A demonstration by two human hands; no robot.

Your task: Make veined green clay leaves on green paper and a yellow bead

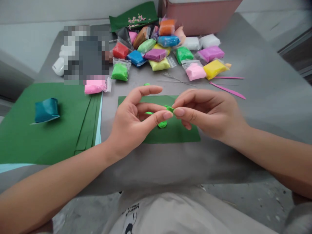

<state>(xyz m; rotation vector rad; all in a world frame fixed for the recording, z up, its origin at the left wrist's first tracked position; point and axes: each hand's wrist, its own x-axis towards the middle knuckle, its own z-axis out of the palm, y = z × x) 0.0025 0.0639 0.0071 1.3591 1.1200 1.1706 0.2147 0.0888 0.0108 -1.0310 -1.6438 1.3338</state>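
Note:
A small piece of bright green modelling clay (pixel 170 109) is pinched between both hands above a dark green card (pixel 180 131). My left hand (pixel 136 118) holds its left end between thumb and fingers, with the index finger raised free. On the right end, my right hand (pixel 207 112) closes thumb and index fingertip. Beneath the fingers lies a flattened bright green clay piece (pixel 162 124) on the card. Another bit of green clay (pixel 148 113) shows partly behind my left hand, and a further one (pixel 146 84) sits just past the card's far edge.
Several bagged clay packs (pixel 156 55) are heaped at the back, before a pink bin (pixel 202 16). Pink tools (pixel 227 90) and a wire tool (pixel 179 79) lie behind my right hand. Green sheets (pixel 19 130) with a teal packet (pixel 46 110) cover the left side.

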